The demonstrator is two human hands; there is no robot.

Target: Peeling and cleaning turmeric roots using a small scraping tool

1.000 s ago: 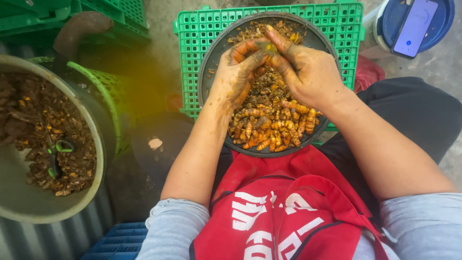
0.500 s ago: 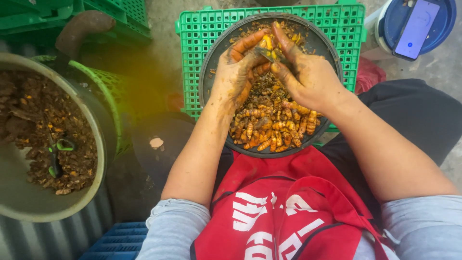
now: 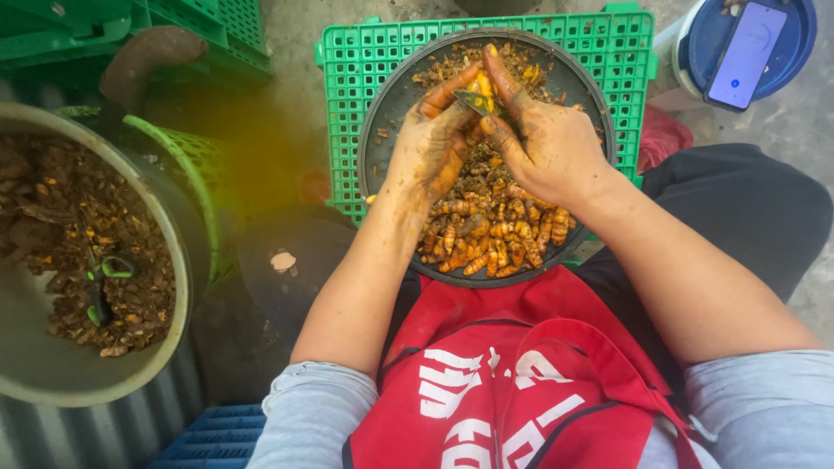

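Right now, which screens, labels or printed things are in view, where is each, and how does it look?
Phone with lit blue-white screen: top right, slanted on a round blue lid.
White printing on the red apron: bottom centre, large blocky marks across the person's lap.
No packages or signs.

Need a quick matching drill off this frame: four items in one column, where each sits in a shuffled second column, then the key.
Items
1. dark round pan
2. phone
3. green-handled tool
4. orange root piece

Places
A. on the blue lid, top right
B. in the big basin of scraps on the left
C. gripped in the left hand, with the right hand beside it
D. on the green crate

Pairs: 1-D, 2-A, 3-B, 4-C
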